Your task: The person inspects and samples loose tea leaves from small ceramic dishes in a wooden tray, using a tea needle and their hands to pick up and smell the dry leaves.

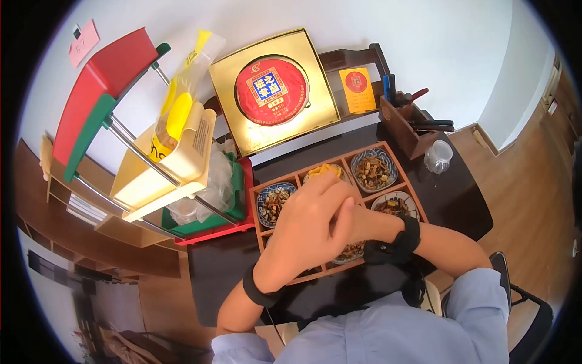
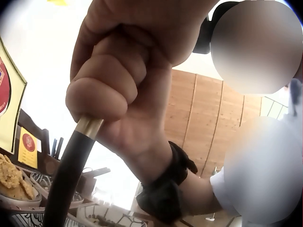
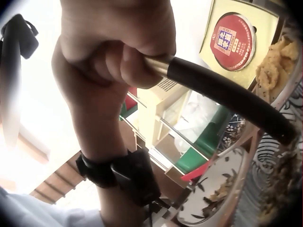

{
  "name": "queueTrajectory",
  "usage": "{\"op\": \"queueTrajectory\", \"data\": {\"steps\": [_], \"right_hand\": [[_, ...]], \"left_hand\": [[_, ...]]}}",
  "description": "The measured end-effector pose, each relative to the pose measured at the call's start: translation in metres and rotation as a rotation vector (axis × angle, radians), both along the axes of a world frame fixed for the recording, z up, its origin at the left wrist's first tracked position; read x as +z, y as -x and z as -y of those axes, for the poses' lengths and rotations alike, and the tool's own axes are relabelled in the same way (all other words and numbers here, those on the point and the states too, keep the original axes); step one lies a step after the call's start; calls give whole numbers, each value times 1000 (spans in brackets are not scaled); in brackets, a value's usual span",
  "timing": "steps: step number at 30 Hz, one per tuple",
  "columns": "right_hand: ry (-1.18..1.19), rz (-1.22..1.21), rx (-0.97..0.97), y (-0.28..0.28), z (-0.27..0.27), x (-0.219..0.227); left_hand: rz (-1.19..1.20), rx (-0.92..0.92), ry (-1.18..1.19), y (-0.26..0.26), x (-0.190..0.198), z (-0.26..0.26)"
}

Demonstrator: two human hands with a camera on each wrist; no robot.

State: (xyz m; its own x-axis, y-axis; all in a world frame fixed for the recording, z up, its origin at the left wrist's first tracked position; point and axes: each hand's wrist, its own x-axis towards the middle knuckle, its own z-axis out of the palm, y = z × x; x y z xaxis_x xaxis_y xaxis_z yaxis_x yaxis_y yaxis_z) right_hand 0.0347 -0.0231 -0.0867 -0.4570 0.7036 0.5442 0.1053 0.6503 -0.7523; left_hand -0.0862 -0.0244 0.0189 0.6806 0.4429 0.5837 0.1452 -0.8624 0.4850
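Both hands are clasped together over a compartmented wooden tray [image 1: 406, 181] in the head view: the left hand [image 1: 303, 233] at left, the right hand [image 1: 359, 223] against it. Curled fingers enclose the gold-collared end of a dark curved stick [image 2: 68, 175], which points downward in the left wrist view. Overlapping fingers partly hide each hand's exact grip. In the right wrist view the stick [image 3: 213, 90] slants down to a patterned bowl with brown dried bits. Other bowls hold dried mixes [image 1: 374, 170] and yellow pieces [image 3: 277, 64].
At left stands a rack with a cream bin [image 1: 176, 164] and a green basket. Behind the tray are a gold box [image 1: 315, 79] and a yellow card [image 1: 357, 91]. A wooden pen holder [image 1: 406, 130] and clear jar [image 1: 438, 156] stand at right.
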Motion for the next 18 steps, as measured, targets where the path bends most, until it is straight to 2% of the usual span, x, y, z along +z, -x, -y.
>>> {"op": "queueTrajectory", "data": {"steps": [5, 7, 13, 18], "right_hand": [[6, -6, 2, -1, 7, -4], [12, -10, 1, 1, -3, 0], [15, -23, -9, 2, -4, 2], [17, -31, -9, -4, -4, 3]], "left_hand": [[1, -38, 84, -3, -18, 0], [21, 25, 77, -6, -36, -7], [-47, 26, 15, -8, -32, -10], [-18, 11, -26, -7, -13, -8]]}}
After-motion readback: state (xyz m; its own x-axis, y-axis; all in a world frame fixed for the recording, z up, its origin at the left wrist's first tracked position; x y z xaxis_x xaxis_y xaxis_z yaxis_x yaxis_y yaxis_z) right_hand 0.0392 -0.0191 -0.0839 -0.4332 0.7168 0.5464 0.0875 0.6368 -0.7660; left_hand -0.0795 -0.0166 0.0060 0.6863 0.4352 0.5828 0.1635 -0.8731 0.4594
